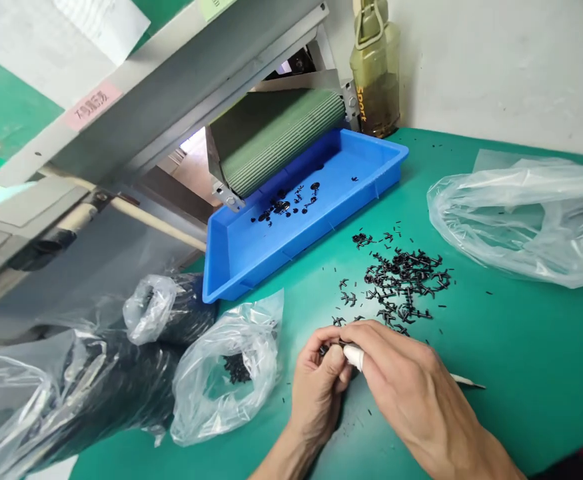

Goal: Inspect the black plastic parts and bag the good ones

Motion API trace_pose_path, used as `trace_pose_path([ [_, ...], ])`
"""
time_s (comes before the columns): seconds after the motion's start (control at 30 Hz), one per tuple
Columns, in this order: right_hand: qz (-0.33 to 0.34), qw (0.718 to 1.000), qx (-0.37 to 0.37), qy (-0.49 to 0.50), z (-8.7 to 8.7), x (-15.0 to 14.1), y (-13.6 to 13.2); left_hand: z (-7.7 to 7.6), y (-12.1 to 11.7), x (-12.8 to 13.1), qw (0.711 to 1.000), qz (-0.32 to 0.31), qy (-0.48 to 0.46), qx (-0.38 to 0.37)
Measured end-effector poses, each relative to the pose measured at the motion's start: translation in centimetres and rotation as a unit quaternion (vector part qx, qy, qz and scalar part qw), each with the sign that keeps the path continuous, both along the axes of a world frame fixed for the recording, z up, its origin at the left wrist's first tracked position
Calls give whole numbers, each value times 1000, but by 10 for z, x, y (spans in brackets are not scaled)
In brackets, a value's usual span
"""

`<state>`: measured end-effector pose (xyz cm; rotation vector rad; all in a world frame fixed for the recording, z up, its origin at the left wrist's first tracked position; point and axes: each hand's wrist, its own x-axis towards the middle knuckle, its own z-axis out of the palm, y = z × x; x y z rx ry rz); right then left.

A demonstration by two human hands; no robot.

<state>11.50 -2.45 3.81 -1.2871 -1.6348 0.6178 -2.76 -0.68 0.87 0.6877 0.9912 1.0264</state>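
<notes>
My left hand (pixel 320 383) is closed in a pinch around a small black plastic part (pixel 324 349), which my fingers mostly cover. Against it presses my right hand (pixel 405 373), its fingers closed at the same part and a white wrap (pixel 354 357) on one finger. Just beyond both hands lies a loose pile of small black branched plastic parts (pixel 406 277), with short bits scattered about. A thin pointed tool (pixel 466 381) shows partly from behind my right hand. To the left, an open clear plastic bag (pixel 191 393) has black parts inside.
A blue tray (pixel 291 257) with a few black parts sits under the end of a green conveyor belt (pixel 281 133). Filled bags (pixel 116 387) stand at the left. A clear bag (pixel 566 200) lies at the right, and a yellowish bottle (pixel 377 73) stands by the wall.
</notes>
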Motion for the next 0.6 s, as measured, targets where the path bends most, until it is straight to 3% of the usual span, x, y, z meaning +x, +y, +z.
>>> trace_pose_path([
  [0.27, -69, 977, 69, -190, -7, 13, -14, -1, 2, 1, 999, 14, -33, 27],
  [0.6, -58, 975, 64, -205, -13, -2, -23, -1, 1, 1, 999, 5, -49, 18],
])
